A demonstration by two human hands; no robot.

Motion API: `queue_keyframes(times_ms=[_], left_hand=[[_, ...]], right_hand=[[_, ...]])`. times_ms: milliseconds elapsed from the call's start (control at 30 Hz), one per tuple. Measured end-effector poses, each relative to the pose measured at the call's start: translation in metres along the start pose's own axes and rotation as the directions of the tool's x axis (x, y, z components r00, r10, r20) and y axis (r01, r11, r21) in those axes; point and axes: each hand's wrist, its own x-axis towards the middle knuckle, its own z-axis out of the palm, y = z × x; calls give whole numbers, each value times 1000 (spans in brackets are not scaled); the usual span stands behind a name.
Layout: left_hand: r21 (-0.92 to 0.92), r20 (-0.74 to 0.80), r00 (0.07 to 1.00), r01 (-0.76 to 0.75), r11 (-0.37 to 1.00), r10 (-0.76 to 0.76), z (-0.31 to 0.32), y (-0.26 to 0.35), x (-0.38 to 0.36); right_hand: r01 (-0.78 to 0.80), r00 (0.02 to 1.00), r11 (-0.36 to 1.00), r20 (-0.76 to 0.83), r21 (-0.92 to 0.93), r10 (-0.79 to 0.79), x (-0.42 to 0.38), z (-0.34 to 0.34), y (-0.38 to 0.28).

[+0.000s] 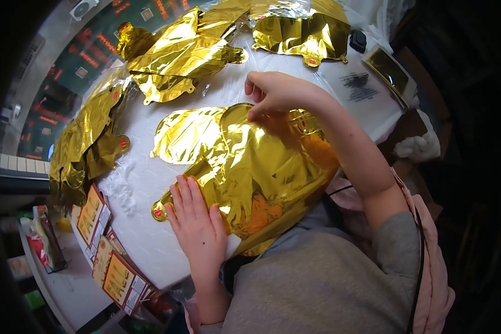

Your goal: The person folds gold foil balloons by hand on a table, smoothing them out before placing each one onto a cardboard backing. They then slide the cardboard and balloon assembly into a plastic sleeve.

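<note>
A flat gold foil balloon (pixel 273 167) lies across the white-covered table in front of me, its shiny skin creased and reflecting my hands. My left hand (pixel 197 222) rests palm down at its near left edge, fingers stretched out, beside a small tab with a red mark (pixel 158 213). Over the balloon's far part, my right hand (pixel 267 93) is closed, with fingers curled toward the thumb. Whatever it may hold is hidden or too small to make out. Beyond it lies another gold foil balloon (pixel 178 58).
More gold foil balloons lie at the left (pixel 89 142) and far right (pixel 303 36). Packets printed "FALL" (pixel 119 281) stand along the table's left edge. A small black object (pixel 358 40) and a gold-faced packet (pixel 389 75) sit at the right. Clear plastic scraps (pixel 119 186) lie left.
</note>
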Motion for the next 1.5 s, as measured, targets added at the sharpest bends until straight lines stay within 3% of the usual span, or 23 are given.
queue_keyframes(times_ms=[433, 533, 733, 933, 1133, 1200, 1233, 1300, 1400, 1500], left_hand=[[10, -2, 1000, 1, 1000, -1, 0, 0, 0], [12, -1, 1000, -1, 1000, 1, 0, 2, 0], [35, 8, 1000, -2, 999, 2, -1, 2, 0], [28, 4, 1000, 1, 1000, -1, -2, 2, 0], [16, 10, 1000, -1, 1000, 1, -2, 2, 0], [10, 12, 1000, 0, 1000, 0, -3, 3, 0], [10, 13, 1000, -2, 1000, 2, -3, 3, 0], [2, 12, 1000, -7, 1000, 7, -4, 2, 0], [46, 27, 999, -22, 999, 20, -2, 0, -1], [-11, 20, 999, -26, 1000, 26, -7, 3, 0]], right_hand=[[-2, 991, 1000, 131, 0, 2, 9, 7, -3], [23, 998, 998, 56, -57, -19, 2, 12, -6], [102, 991, 988, -102, 114, -90, -7, 15, -6], [74, 993, 997, 89, -14, -73, -2, 7, -12], [192, 979, 979, -79, 73, -186, -18, 19, -7], [259, 937, 965, -253, 36, -242, -22, 26, -6], [257, 937, 966, -253, 37, -240, -23, 24, -6], [147, 985, 987, -102, 60, -141, -22, 17, -9], [155, 985, 985, -71, -80, -160, -16, 18, -8], [153, 987, 984, -44, -89, -157, -14, 18, -8]])
